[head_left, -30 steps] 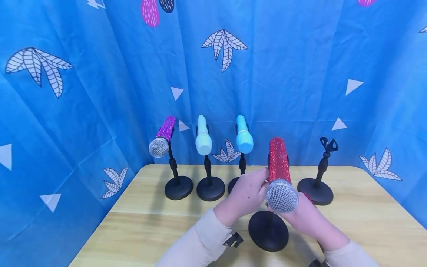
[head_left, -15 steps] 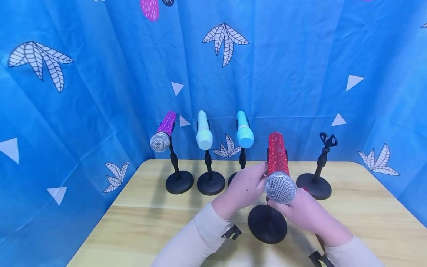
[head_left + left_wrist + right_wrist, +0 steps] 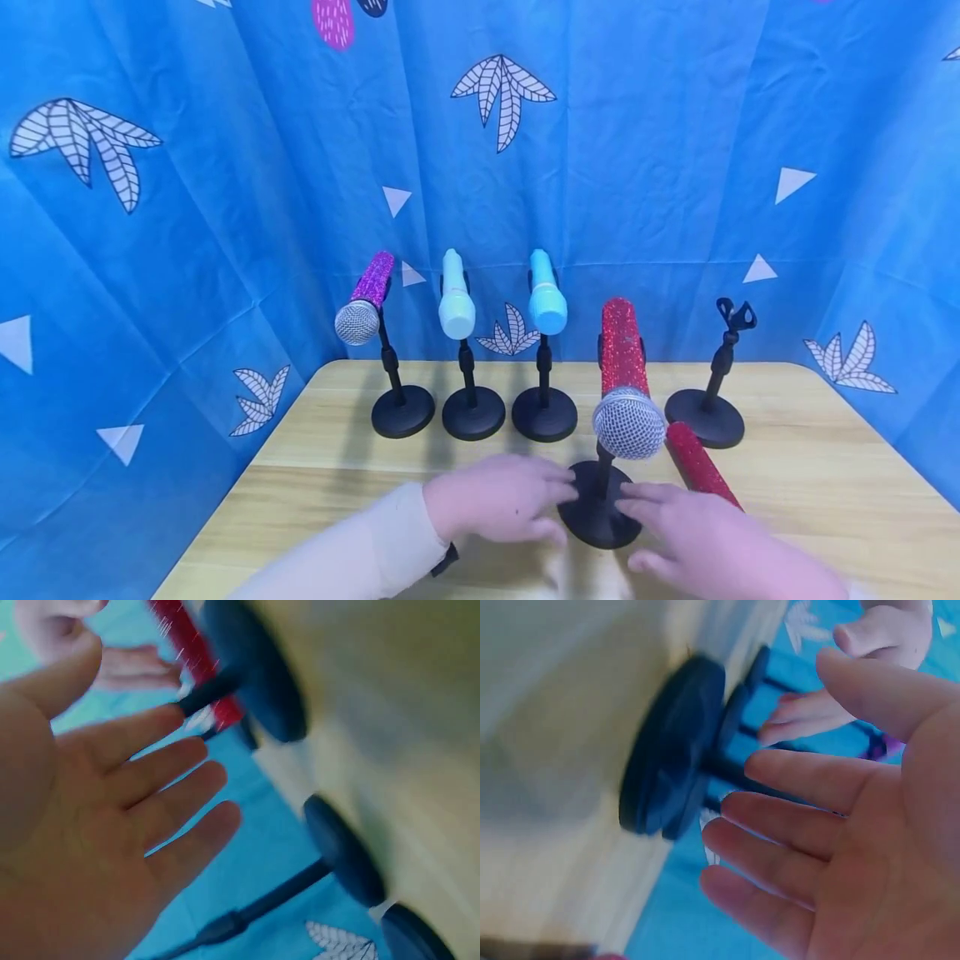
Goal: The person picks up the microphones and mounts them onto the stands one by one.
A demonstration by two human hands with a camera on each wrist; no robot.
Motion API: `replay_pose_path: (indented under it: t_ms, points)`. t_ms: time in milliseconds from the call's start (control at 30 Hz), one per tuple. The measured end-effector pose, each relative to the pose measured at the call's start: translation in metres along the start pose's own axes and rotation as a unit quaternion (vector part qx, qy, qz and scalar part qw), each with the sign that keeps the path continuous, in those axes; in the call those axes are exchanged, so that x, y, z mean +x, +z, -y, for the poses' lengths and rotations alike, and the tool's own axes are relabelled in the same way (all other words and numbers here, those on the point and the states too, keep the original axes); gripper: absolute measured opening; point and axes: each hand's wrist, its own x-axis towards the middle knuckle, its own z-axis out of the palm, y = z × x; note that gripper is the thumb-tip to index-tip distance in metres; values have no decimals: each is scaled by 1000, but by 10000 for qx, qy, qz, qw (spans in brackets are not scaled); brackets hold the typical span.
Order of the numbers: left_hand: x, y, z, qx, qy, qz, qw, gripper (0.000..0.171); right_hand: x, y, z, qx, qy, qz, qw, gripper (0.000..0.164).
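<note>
A glittery red microphone (image 3: 623, 346) with a silver mesh head rests in a clip on a black stand, whose round base (image 3: 588, 527) sits on the table. My left hand (image 3: 504, 500) is just left of that base, fingers spread and holding nothing. On the other side, my right hand (image 3: 701, 533) hovers with its fingers apart, thumb toward the base. Both palms show bare in the wrist views, left palm (image 3: 90, 817) and right palm (image 3: 862, 847). Behind the right hand lies a second red glittery handle (image 3: 701, 467), its near end hidden by that hand.
Along the back stand a purple microphone (image 3: 373, 283), a pale mint one (image 3: 456, 304) and a light blue one (image 3: 547, 300), each on a black stand. A stand with an unfilled clip (image 3: 722, 367) is at back right. Blue printed cloth (image 3: 645, 167) surrounds the wooden table (image 3: 315, 500).
Both hands have let go of the red microphone's stand and moved down and apart. The red microphone stays on its stand, and the red handle on the table shows more.
</note>
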Motion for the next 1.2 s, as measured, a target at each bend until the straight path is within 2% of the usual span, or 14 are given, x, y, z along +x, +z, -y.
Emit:
replay_pose_path:
  t_ms: [100,200,333,500,633,767,833,967,1200]
  points:
    - [-6,7,-8,266,302,530,9978,71,2,10,6,-231,-112,345,9991,68]
    - [-6,12,-13,197,311,768,9964,78,6,19,11,-457,-219,497,9975,73]
    - [-4,17,-14,124,254,799,9964,83,11,25,16,-728,-215,607,9953,73]
    - [3,23,-16,444,226,609,9969,85,13,23,19,-668,-31,622,9958,72]
    - [15,26,-17,772,-37,539,9956,86,16,16,15,-382,190,573,9974,70]
    - [30,28,-13,885,-367,641,9933,88,23,11,10,-706,153,389,9966,67]
    - [38,28,-10,822,-511,697,9929,89,27,9,6,-876,96,264,9958,63]
    - [57,29,-4,622,-797,831,9914,88,34,3,-2,-888,120,97,9959,58]
    - [82,23,3,257,-1143,866,9893,80,52,-11,-16,-379,502,493,9968,60]
